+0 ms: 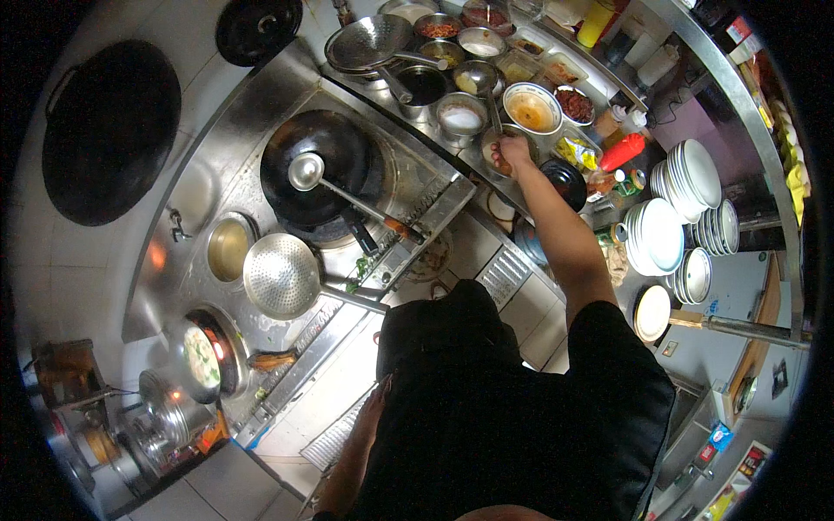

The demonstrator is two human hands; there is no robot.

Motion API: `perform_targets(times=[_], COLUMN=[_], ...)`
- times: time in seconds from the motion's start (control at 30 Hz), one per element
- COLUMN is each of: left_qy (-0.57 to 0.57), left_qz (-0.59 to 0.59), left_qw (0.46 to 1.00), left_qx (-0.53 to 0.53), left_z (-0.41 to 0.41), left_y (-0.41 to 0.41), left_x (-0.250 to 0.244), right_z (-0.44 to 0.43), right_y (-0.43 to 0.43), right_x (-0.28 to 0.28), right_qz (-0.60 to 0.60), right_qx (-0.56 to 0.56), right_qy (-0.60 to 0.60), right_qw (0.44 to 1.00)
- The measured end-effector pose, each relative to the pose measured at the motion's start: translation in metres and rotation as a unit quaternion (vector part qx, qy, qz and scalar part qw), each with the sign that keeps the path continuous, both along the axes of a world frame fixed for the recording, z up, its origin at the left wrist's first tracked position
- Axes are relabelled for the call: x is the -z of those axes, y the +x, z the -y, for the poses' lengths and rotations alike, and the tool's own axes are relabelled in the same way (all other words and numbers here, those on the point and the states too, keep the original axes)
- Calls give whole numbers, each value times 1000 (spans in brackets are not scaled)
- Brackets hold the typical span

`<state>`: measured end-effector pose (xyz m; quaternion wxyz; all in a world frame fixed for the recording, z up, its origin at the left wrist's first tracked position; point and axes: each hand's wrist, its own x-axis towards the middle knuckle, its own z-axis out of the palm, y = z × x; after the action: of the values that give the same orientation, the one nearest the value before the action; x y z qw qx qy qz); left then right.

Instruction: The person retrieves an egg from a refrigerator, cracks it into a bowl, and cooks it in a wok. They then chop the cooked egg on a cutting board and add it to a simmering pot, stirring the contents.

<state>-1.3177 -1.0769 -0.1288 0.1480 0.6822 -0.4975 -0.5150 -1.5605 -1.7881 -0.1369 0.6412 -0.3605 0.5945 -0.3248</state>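
Note:
My right hand is over a small metal bowl on the counter, its fingers curled down at the bowl. Whether anything is pinched in them is hidden. The handle of a small ladle ends close beside this hand. Around it stand a bowl of white powder or grains, a patterned bowl with orange-brown liquid and a black bowl. Low at my side hangs my left hand, partly covered by my black clothing; its fingers are not clear.
A black wok holds a long-handled ladle. Nearer, a perforated strainer rests across the steel range, its handle reaching towards me. White food with greens fills a pan at left. Stacked plates and a red squeeze bottle stand right.

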Motion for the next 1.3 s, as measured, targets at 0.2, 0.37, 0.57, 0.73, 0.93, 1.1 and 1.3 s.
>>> perform_targets(times=[0.2, 0.37, 0.57, 0.73, 0.93, 1.1, 1.3], left_qy=[-5, -18, -60, -53, -18, -37, -73], left_qz=[8, 9, 75, 93, 83, 90, 103], left_qw=[1000, 1000, 993, 990, 995, 995, 988], left_qx=[7, 15, 66, 96, 53, 11, -84], left_z=[-6, -8, -16, -12, -46, -92, -182], left_y=[-1, 0, -7, -8, -9, 8, 27], left_x=[1, 5, 9, -28, -22, -33, -33], right_z=[-9, -5, -35, -74, -172, -256, -463], right_y=[-12, -35, -43, -17, 77, 184, 352], right_x=[-11, -13, -113, -215, -262, -184, -166], right_qz=[2, -25, -17, 31, 58, 136, 89], right_qx=[14, 3, -17, -122, -218, -356, -544], right_qy=[-5, -49, -87, -115, -91, 17, 120], right_qw=[1000, 998, 996, 985, 970, 924, 825])
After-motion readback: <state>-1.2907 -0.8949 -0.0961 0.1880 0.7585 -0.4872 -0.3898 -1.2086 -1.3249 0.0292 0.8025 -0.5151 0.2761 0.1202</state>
